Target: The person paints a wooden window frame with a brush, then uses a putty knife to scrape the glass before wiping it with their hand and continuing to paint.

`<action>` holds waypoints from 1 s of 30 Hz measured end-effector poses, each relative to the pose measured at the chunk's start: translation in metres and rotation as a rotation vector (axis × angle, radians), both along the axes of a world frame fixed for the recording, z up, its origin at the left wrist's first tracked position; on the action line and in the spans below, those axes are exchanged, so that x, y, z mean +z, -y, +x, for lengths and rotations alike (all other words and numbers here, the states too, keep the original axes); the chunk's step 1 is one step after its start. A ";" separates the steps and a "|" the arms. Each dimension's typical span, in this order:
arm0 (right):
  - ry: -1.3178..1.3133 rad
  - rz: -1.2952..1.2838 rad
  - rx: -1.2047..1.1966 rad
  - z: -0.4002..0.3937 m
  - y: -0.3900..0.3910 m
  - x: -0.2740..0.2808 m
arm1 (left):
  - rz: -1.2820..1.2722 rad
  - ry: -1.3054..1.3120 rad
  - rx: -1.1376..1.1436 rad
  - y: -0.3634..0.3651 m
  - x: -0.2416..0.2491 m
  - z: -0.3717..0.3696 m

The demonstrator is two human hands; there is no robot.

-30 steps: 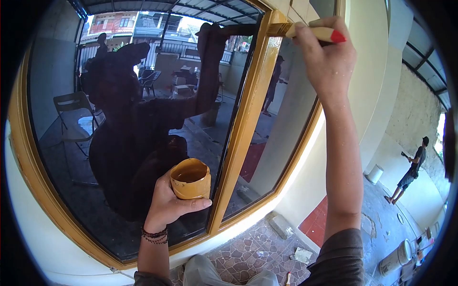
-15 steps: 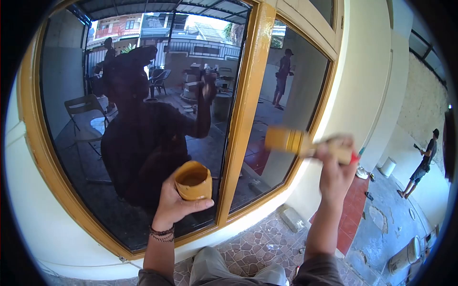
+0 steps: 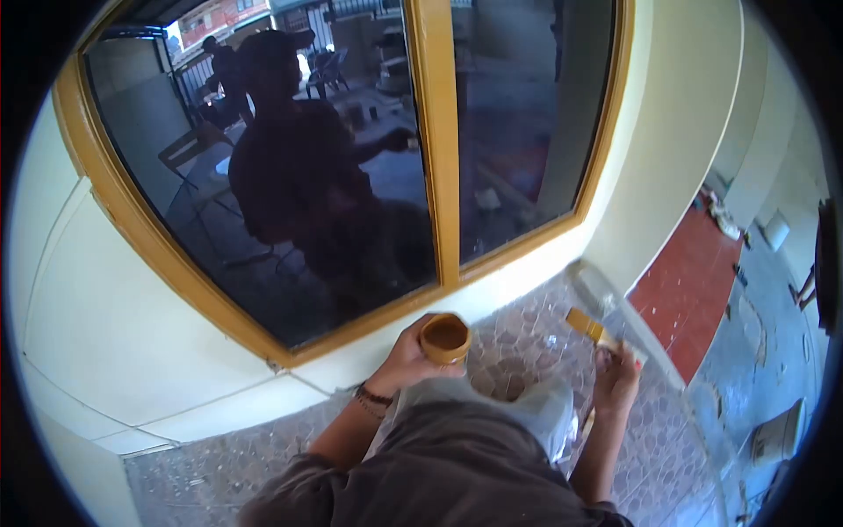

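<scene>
My left hand [image 3: 411,358] is wrapped round a small ochre cup [image 3: 445,339] with brownish paint inside, held upright over my lap. To the right, my right hand [image 3: 617,379] grips the light handle of a paintbrush [image 3: 590,328]; its ochre-coated bristles point up and to the left, apart from the cup. Beyond both hands is a window with an ochre frame [image 3: 446,158] and dark glass [image 3: 342,211] that reflects a person in a cap. The frame's lower edge lies just above the cup in view.
Cream wall [image 3: 132,307] surrounds the window. Patterned stone floor [image 3: 518,351] lies below, with a pale block [image 3: 594,288] by the wall. Red tiles [image 3: 689,294] and a bucket [image 3: 778,435] are at the right. Part of another person's legs shows at the far right edge.
The view has tilted down. My right hand and the brush have come down from in front of the window to above the floor. The cup is still in my left hand, lower before the body.
</scene>
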State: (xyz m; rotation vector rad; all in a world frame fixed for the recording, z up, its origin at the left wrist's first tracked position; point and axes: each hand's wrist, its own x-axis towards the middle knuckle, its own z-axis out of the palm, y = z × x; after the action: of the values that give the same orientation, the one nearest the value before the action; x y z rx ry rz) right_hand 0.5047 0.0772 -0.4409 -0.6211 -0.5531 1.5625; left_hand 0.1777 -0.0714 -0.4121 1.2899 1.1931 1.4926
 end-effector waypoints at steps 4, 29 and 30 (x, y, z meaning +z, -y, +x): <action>0.025 0.005 0.023 0.004 0.026 0.027 | 0.063 -0.035 -0.069 -0.013 -0.007 0.025; -0.072 -0.185 0.049 -0.035 0.070 -0.029 | 0.071 -0.147 -0.162 -0.085 -0.111 0.046; -0.075 -0.199 0.049 -0.033 0.068 -0.037 | 0.054 -0.176 -0.148 -0.090 -0.116 0.047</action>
State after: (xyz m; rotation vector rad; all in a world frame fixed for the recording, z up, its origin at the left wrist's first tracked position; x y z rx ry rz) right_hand 0.4713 0.0096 -0.4775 -0.6998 -0.3618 1.6932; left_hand 0.2249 0.0188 -0.5286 1.5381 1.1467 1.3343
